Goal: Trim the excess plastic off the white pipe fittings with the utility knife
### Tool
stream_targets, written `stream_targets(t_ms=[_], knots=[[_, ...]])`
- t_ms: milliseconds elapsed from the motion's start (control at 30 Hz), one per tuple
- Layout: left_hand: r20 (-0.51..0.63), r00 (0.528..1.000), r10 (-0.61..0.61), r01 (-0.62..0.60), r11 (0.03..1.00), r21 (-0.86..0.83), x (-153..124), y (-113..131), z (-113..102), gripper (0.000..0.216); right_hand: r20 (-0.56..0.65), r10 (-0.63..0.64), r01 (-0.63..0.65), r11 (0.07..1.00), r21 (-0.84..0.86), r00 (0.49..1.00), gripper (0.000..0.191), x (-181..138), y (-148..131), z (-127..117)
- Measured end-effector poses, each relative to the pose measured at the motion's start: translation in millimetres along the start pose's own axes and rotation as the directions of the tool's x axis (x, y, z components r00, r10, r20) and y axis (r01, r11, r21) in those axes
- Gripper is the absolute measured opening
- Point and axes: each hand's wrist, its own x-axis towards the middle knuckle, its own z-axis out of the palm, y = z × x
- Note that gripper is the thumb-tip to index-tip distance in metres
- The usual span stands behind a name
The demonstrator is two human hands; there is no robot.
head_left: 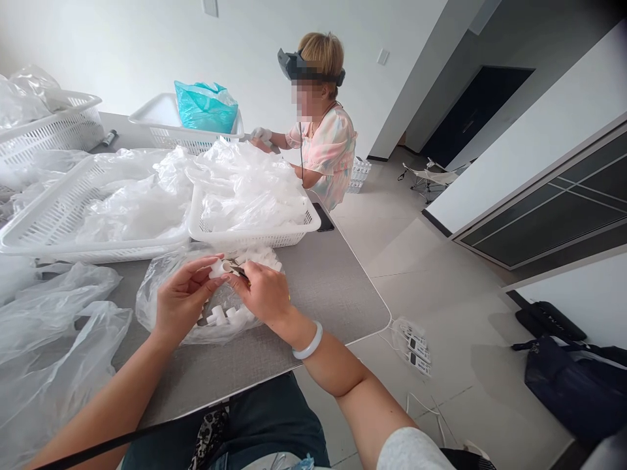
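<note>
My left hand [183, 297] pinches a small white plastic tube piece [218, 269] between thumb and fingers, its round opening turned towards my right hand. A small nipper-like metal tool [238, 270] is gripped in my right hand [267, 290], and its tip meets the rim of the white piece. Most of the tool is hidden by my fingers, so its exact kind is unclear. Under both hands lies a clear plastic bag [161, 287] spread on the grey table. More short white plastic pieces [225, 316] rest in it.
White baskets [255, 236] [98, 251] heaped with clear bags stand just beyond my hands. A phone [323, 217] lies by the right-hand basket. Across the table a co-worker [328, 143] wears a headset. Loose plastic bags [63, 365] cover the left side. A blue bag [206, 108] sits in a far basket.
</note>
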Motion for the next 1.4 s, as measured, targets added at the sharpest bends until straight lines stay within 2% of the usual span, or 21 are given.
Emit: stream_targets(t_ms=[100, 233, 433, 533, 633, 733, 800, 967, 1133, 1267, 1400], knots=[[-0.008, 1.000, 0.021, -0.020, 0.999, 0.029, 0, 2, 0, 0.041, 0.010, -0.017, 0.017, 1.000, -0.004, 1.000, 0.049, 0, -1, 1], [0.029, 1.000, 0.002, -0.002, 1.000, -0.008, 1, 6, 0, 0.043, 0.011, 0.026, -0.026, 1.000, -0.001, 1.000, 0.048, 1, 1, 1], [0.156, 0.982, -0.108, 0.102, 0.994, 0.042, 11, 6, -7, 0.042, 0.080, 0.042, -0.047, 0.997, 0.068, 0.996, 0.049, 4, 3, -5], [0.196, 0.968, -0.156, 0.156, 0.988, 0.013, 14, 7, -9, 0.042, 0.107, 0.055, -0.064, 0.995, 0.077, 0.993, 0.047, 5, 3, -8], [0.156, 0.980, -0.120, 0.124, 0.992, -0.019, 13, 9, -7, 0.036, 0.132, 0.047, -0.060, 0.994, 0.094, 0.990, 0.050, 5, 3, -7], [0.155, 0.982, -0.105, 0.108, 0.994, -0.009, 11, 12, -4, 0.039, 0.125, 0.037, -0.048, 0.995, 0.089, 0.992, 0.051, 5, 6, -5], [0.159, 0.983, -0.091, 0.084, 0.995, 0.047, 10, 12, -3, 0.041, 0.103, 0.033, -0.041, 0.996, 0.077, 0.994, 0.050, 4, 7, -3], [0.161, 0.987, 0.023, -0.063, 0.967, 0.246, 10, 7, -8, 0.036, 0.081, -0.036, 0.033, 0.999, 0.041, 0.996, 0.053, 3, 7, -1], [0.118, 0.986, 0.117, -0.154, 0.915, 0.372, 8, 3, -9, 0.026, 0.127, -0.009, 0.013, 0.999, -0.036, 0.992, 0.056, 2, 2, -3], [0.094, 0.974, 0.207, -0.227, 0.888, 0.399, 6, 6, -5, 0.021, 0.170, -0.011, 0.017, 0.999, -0.030, 0.985, 0.052, 2, -2, -4], [0.107, 0.974, 0.200, -0.226, 0.902, 0.368, 4, 9, -5, 0.026, 0.120, 0.013, -0.011, 1.000, -0.014, 0.993, 0.052, 1, -1, -3]])
